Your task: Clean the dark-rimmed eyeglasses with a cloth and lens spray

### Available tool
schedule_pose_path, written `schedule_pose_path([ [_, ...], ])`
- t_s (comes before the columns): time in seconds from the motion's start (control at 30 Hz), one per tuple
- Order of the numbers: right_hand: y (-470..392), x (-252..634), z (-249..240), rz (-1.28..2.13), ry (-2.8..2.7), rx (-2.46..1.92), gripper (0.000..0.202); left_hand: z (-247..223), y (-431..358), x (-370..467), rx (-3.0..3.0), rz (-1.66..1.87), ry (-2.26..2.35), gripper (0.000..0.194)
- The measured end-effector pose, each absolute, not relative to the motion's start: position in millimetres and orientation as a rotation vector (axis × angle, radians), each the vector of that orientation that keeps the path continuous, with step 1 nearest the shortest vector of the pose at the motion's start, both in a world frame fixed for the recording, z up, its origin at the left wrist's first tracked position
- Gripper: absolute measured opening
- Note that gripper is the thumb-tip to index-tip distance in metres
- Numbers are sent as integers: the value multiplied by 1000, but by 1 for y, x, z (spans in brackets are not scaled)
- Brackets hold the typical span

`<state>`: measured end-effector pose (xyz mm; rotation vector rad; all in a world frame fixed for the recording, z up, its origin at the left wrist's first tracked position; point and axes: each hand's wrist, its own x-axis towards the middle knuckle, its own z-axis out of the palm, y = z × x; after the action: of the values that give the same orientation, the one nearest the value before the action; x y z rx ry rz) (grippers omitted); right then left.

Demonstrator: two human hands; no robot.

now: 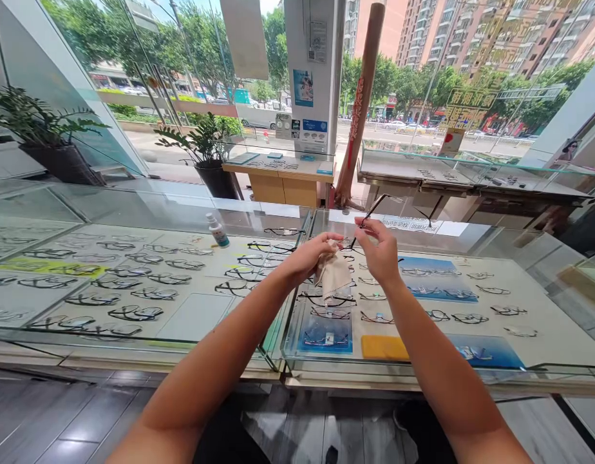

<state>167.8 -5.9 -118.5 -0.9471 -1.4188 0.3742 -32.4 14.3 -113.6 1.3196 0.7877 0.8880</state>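
Both my arms reach forward and inward over the glass counter (147, 203), the 2 forearms slanting in from the lower corners so that my hands come near each other above the seam between 2 cases. My elbows are bent only a little, and both forearms are bare.

My left hand (319, 253) is bunched on a beige cloth (335, 276), thumb and fingers closed together over its upper part; the rest drapes down below my fingers. The back of this hand faces up and my fingers point to the right.

My right hand (377, 248) is raised just beside it, wrist fairly straight, thumb and fingers pinched on a dark pair of glasses (372, 211). 1 thin temple rises past my fingertips, away from me and to the right. The front of the frame is partly hidden between my 2 hands, so I cannot tell whether the cloth touches a lens.

To the left of my left hand, a white spray bottle (217, 231) stands on the counter, near its far side. Under the glass, rows of spectacles (136, 313) lie to either side of my arms, and a yellow block (384, 347) lies between my forearms, nearer the right.
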Motion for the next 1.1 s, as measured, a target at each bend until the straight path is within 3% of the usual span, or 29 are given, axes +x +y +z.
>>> schedule_pose_path([
  [0.13, -1, 176, -117, 316, -1365, -973, 25, -125, 19, -34, 1474, 800, 969, 53],
  [0.23, -1, 177, -118, 305, -1363, -976, 25, -123, 24, -39, 1674, 847, 1074, 42],
  [0.33, 0, 178, -119, 287, -1353, -980, 24, -112, 35, -54, 1798, 1087, 1295, 36],
  [0.5, 2, 180, -125, 254, -1339, -998, 27, -99, 65, -107, 1532, 1489, 2042, 49],
  [0.73, 3, 180, -128, 236, -1342, -1009, 29, -102, 96, -163, 1108, 1032, 2413, 77],
  [0.87, 3, 180, -129, 231, -1351, -1020, 30, -105, 103, -170, 1082, 912, 2436, 77],
  [1.1, 4, 180, -130, 232, -1372, -1000, 29, -105, 96, -164, 1119, 1011, 2496, 66],
])
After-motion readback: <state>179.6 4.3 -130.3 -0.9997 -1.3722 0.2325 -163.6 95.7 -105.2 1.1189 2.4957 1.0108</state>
